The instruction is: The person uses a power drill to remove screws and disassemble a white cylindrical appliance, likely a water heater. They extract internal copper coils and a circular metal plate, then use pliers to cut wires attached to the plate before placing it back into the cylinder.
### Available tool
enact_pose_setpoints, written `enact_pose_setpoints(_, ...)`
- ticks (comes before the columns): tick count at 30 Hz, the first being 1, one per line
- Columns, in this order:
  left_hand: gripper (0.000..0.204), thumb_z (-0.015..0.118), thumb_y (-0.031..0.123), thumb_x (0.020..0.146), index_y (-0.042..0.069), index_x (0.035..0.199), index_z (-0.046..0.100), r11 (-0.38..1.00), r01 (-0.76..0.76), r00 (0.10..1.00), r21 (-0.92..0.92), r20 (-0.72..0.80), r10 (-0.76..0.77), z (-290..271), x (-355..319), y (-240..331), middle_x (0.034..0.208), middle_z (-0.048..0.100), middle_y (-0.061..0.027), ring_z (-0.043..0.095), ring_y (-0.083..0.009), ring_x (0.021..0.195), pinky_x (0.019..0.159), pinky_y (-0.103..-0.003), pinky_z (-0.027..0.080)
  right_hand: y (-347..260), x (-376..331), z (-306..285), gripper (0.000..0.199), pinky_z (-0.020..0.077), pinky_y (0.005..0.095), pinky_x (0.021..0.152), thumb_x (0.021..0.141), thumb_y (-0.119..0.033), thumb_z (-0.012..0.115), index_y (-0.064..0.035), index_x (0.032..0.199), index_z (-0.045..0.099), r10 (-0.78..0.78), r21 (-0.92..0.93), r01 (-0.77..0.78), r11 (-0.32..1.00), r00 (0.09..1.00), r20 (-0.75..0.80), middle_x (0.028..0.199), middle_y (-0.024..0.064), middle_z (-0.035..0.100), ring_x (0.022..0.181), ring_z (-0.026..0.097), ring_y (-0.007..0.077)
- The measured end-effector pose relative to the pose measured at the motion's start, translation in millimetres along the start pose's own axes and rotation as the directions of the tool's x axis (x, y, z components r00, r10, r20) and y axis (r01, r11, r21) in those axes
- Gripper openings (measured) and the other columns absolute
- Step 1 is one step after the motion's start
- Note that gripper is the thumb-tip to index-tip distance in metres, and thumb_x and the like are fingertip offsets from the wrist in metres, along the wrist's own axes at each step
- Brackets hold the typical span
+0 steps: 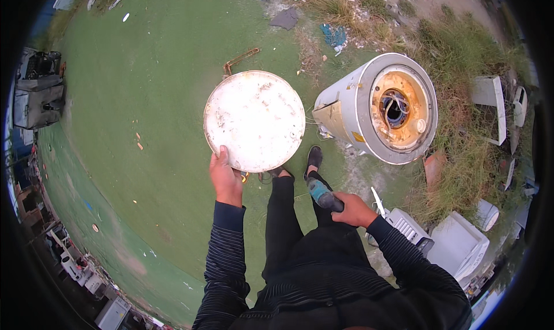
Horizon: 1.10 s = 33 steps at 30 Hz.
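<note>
My left hand (225,179) grips a round white lid (254,119) by its near edge, with the thumb on top and the fingers underneath. Brown stains and scuffs mark the lid's face. In my right hand (353,209) is a teal and dark grey power tool (320,192), held low in front of my right leg; its exact kind is hard to tell. Right of the lid stands a white cylindrical tank (350,99). Its round top is uncovered, showing a rust-orange recess with loose wires around a dark central hole and a small white knob.
Beyond the lid a rusty metal bracket (241,59) lies on the green ground (144,174). Scrap and white casings (456,243) lie at the right among grass. A dark bulky object (37,102) stands far left. An orange-handled item (244,177) is partly hidden by my left hand.
</note>
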<state>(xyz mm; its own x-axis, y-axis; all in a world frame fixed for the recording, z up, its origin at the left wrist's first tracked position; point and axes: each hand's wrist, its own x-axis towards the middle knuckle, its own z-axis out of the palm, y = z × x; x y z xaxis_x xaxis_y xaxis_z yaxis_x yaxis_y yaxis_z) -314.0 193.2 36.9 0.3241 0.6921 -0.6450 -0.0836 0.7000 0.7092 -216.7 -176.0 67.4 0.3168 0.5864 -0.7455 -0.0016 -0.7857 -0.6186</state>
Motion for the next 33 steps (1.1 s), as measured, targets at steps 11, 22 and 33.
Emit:
enact_pose_setpoints(11, 0.04, 0.051, 0.018, 0.108, -0.001, 0.143, 0.047, 0.996, -0.068, 0.957, 0.055, 0.284, 0.05, 136.8, -53.7, -5.3, 0.142, 0.058, -0.0148, 0.06, -0.0271, 0.126, 0.107, -0.043, 0.052, 36.6, -147.6, -59.8, 0.049, 0.0542, 0.0434, 0.076, 0.072, -0.024, 0.076, -0.0003, 0.115, 0.068, 0.021, 0.146, 0.022, 0.989, 0.959, -0.284, 0.09, 0.0251, 0.07, 0.083, 0.069, 0.0417)
enact_pose_setpoints(22, 0.029, 0.058, 0.015, 0.105, -0.003, 0.127, 0.064, 0.789, -0.57, 0.684, 0.227, 0.664, 0.303, 275.0, -88.2, -15.3, 0.122, 0.07, -0.0113, 0.066, -0.0181, 0.104, 0.087, -0.032, 0.054, 65.2, -220.9, -39.5, 0.048, 0.054, 0.046, 0.076, 0.073, -0.025, 0.075, 0.0004, 0.114, 0.068, 0.282, 0.312, -0.122, 0.942, 0.791, -0.542, 0.09, 0.0256, 0.07, 0.083, 0.068, 0.0436)
enact_pose_setpoints(33, 0.045, 0.066, 0.001, 0.081, 0.017, 0.122, 0.073, -0.332, -0.924, -0.241, -0.19, 0.963, 0.12, 329.5, -137.3, -115.0, 0.13, 0.064, -0.0071, 0.057, -0.0326, 0.113, 0.101, -0.047, 0.04, 79.4, -217.4, -16.0, 0.05, 0.0543, 0.0446, 0.077, 0.074, -0.025, 0.076, 0.0019, 0.115, 0.068, 0.353, 0.439, -0.093, 0.894, 0.75, -0.56, 0.09, 0.0258, 0.071, 0.082, 0.069, 0.043)
